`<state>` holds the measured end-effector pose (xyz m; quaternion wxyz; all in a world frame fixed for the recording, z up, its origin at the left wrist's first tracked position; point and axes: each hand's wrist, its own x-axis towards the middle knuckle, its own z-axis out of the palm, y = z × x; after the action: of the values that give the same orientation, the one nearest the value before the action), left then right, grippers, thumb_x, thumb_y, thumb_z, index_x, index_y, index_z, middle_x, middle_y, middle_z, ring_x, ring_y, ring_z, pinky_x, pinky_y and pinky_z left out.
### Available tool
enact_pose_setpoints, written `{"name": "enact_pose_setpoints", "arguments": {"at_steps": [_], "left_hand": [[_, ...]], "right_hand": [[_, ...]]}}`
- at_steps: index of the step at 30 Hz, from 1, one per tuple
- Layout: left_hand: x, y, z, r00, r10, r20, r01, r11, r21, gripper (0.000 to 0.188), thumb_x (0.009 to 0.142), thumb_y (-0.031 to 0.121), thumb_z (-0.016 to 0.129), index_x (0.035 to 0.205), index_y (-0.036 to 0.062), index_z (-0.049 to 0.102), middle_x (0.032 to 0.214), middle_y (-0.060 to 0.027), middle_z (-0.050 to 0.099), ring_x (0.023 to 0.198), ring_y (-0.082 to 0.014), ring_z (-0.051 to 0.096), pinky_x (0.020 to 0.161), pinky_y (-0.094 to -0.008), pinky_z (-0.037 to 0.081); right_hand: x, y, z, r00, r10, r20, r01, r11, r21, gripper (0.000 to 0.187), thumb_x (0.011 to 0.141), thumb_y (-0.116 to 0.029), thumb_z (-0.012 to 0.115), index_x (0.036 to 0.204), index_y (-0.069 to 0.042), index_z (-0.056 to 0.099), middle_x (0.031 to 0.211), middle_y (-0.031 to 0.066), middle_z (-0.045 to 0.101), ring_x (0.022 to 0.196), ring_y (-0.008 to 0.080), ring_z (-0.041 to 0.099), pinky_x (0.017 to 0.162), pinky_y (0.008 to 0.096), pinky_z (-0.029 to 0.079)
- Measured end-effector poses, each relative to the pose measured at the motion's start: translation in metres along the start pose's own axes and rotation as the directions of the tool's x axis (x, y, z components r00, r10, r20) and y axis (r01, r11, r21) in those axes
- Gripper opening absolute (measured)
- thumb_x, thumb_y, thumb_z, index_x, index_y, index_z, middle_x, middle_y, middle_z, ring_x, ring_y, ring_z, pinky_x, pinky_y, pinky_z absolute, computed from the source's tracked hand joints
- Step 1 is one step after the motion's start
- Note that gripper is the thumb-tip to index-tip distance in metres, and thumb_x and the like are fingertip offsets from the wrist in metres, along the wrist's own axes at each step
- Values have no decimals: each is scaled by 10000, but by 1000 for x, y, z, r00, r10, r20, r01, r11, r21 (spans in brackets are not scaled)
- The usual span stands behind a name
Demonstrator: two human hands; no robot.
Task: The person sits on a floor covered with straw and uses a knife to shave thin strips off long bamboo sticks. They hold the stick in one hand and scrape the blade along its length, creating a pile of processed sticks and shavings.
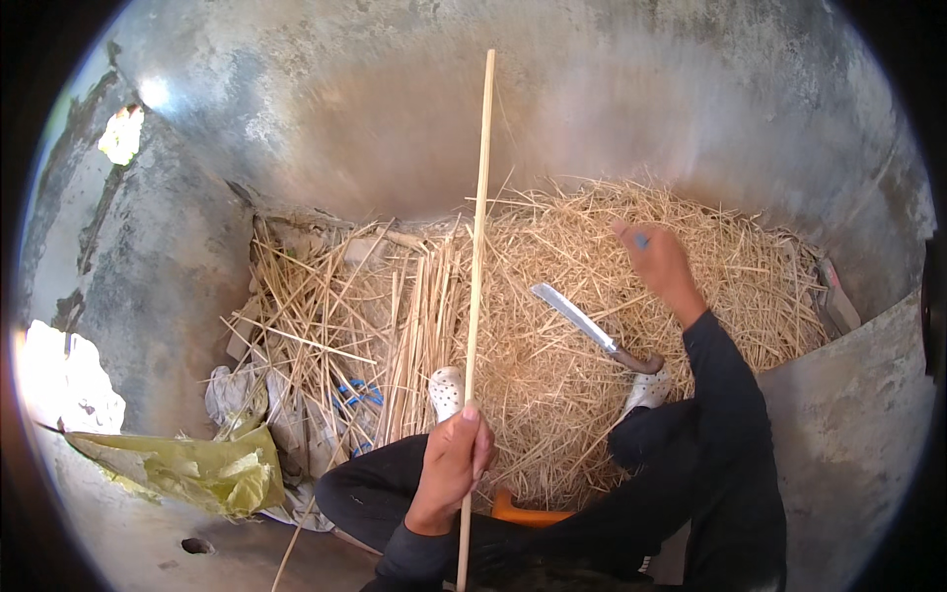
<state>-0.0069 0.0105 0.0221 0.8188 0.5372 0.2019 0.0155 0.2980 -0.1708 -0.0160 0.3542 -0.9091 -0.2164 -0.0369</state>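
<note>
Tan and slender, the long stick (479,217) is gripped in the left hand (449,469), thumb along it; its long axis runs away from the body, its far end showing against the grey wall (691,118). Well apart to its right, the right hand (659,264) is over the straw (735,247), fingers seemingly bent (something blue shows there), though I cannot tell whether they close on anything. Nearer that hand, the knife (582,321) slants, blade tip toward the stick.

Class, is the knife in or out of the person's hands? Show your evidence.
Out: the knife lies over the straw, its handle ungripped; the left hand grips a long strip, the right hand is apart.
</note>
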Motion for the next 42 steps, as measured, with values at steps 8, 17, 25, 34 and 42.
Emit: {"name": "enact_pose_setpoints", "arguments": {"at_steps": [8, 17, 25, 34, 42], "left_hand": [[10, -5, 23, 996, -6, 89, 1, 998, 60, 410, 1035, 327, 347, 733, 75, 460, 494, 23, 382, 421, -64, 327, 435, -208, 277], [-2, 1, 34, 985, -113, 131, 122, 991, -60, 417, 1030, 345, 360, 701, 91, 401, 475, 13, 332, 396, -78, 296, 418, -221, 256], [1, -4, 39, 988, -104, 111, 117, 987, -112, 423, 1015, 381, 385, 680, 122, 372, 418, 20, 297, 329, -87, 233, 381, -224, 245], [-20, -6, 46, 972, -179, 150, 174, 984, 46, 435, 1016, 343, 387, 642, 122, 368, 417, 22, 293, 318, -96, 255, 360, -248, 252], [-12, -13, 15, 979, -175, 107, 173, 984, 30, 470, 1013, 398, 375, 629, 127, 365, 408, 11, 303, 323, -104, 249, 432, -255, 301]], "right_hand": [[-97, -82, 17, 765, -643, 45, 638, 765, 86, 639, 750, -736, 565, 567, -124, 557, 441, 52, 468, 382, 229, 516, 412, 347, 409], [-83, -78, 22, 735, -678, 4, 678, 735, 1, 705, 706, -795, 551, 512, -117, 536, 414, 17, 465, 334, 202, 469, 362, 330, 375], [-54, -60, 24, 738, -671, -70, 643, 732, -225, 722, 676, -815, 545, 495, -120, 468, 438, 44, 465, 401, 226, 521, 428, 353, 407], [33, 21, 39, 921, -309, -236, 268, 944, -191, 711, 786, -742, 503, 573, -69, 592, 458, 102, 527, 427, 270, 553, 436, 417, 418], [23, 21, 6, 993, 42, -107, -54, 992, -117, 819, 839, -746, 406, 550, -3, 592, 438, 113, 452, 416, 259, 476, 423, 406, 352]]}}
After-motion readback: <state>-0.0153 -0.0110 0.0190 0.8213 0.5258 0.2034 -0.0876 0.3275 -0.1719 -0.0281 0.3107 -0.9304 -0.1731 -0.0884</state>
